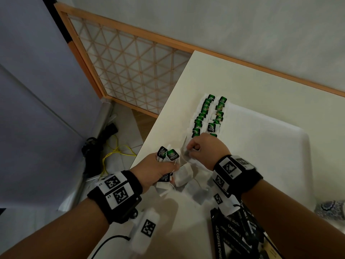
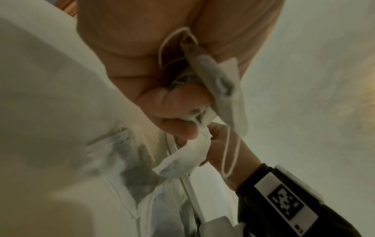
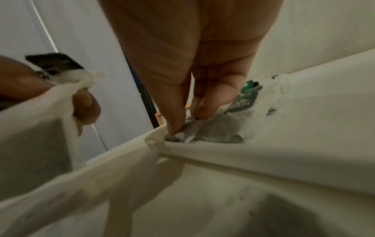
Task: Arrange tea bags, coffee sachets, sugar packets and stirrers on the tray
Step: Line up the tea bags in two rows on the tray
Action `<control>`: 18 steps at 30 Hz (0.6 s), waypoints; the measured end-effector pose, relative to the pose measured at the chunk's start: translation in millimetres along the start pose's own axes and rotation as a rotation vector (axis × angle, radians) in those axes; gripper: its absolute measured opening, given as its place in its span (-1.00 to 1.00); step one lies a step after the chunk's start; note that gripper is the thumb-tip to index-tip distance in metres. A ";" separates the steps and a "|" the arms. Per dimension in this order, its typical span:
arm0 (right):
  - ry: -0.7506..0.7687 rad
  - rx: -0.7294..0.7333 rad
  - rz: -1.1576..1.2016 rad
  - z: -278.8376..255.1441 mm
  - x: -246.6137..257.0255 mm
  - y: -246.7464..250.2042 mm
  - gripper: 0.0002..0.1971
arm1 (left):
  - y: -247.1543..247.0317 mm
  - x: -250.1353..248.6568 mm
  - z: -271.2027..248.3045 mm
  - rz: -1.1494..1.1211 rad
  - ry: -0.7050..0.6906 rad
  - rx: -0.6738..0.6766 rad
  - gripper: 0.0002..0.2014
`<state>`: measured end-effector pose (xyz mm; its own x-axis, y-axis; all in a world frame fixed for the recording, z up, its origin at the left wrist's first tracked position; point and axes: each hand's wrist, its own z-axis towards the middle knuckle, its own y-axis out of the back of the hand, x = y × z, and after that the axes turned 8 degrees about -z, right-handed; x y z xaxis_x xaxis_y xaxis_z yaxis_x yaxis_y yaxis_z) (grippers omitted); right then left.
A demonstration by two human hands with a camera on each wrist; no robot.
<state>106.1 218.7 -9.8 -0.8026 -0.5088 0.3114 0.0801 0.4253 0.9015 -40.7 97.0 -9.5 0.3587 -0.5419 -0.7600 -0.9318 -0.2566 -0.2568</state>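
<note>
Two rows of green-tagged tea bags [image 1: 209, 114] lie along the near-left side of the white tray [image 1: 270, 128]. My left hand [image 1: 156, 169] grips a bunch of tea bags [image 1: 172, 155], their green tags sticking up and their pouches hanging below; the left wrist view shows the bunch of tea bags [image 2: 215, 80] in its curled fingers. My right hand [image 1: 203, 148] pinches one tea bag [image 3: 205, 129] with thumb and fingertip at the tray's near corner [image 3: 154, 139], at the end of the left row.
Loose tea bags [image 1: 188, 182] lie heaped on the white table [image 1: 224, 75] between my wrists. Black coffee sachets [image 1: 235, 232] are piled at the front right. A patterned object [image 1: 330, 210] sits at the right edge. The table's left edge drops to a floor with cables [image 1: 115, 152].
</note>
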 end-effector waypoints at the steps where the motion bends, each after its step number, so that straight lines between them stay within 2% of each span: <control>1: 0.000 -0.007 0.002 2.0 -0.4 0.8 -0.91 | 0.0 -1.7 -0.1 0.006 0.003 -0.002 -0.89; 9: -0.009 -0.046 0.039 5.2 -8.0 4.5 -0.90 | -3.8 -6.9 5.0 -0.019 -0.011 -0.004 -0.89; 11: 0.026 -0.112 0.150 -5.4 -4.8 7.9 -0.83 | -7.4 -9.6 4.4 -0.031 -0.025 0.004 -0.95; 12: 0.034 -0.121 0.259 -13.5 -1.2 10.4 -0.78 | -8.1 -9.8 5.0 -0.037 -0.032 0.005 -0.83; 13: 0.024 -0.091 0.386 -22.2 3.1 12.3 -0.76 | -9.0 -9.9 5.7 -0.049 -0.028 0.004 -0.75; 15: 0.009 0.034 0.530 -37.1 8.4 10.2 -0.84 | -9.9 -9.6 6.9 -0.094 -0.041 -0.021 -0.84; 16: 0.012 0.075 0.498 -42.4 8.1 7.3 -0.88 | -10.5 -9.0 7.5 -0.118 -0.041 -0.029 -0.91; 18: -0.014 0.053 0.438 -47.0 2.8 4.2 -0.90 | -12.4 -8.3 7.5 -0.144 -0.024 -0.049 -0.98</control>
<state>131.9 183.9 9.0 -0.7080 -0.2619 0.6559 0.3845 0.6361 0.6690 -32.5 110.6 -4.5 0.4867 -0.4771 -0.7318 -0.8666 -0.3695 -0.3355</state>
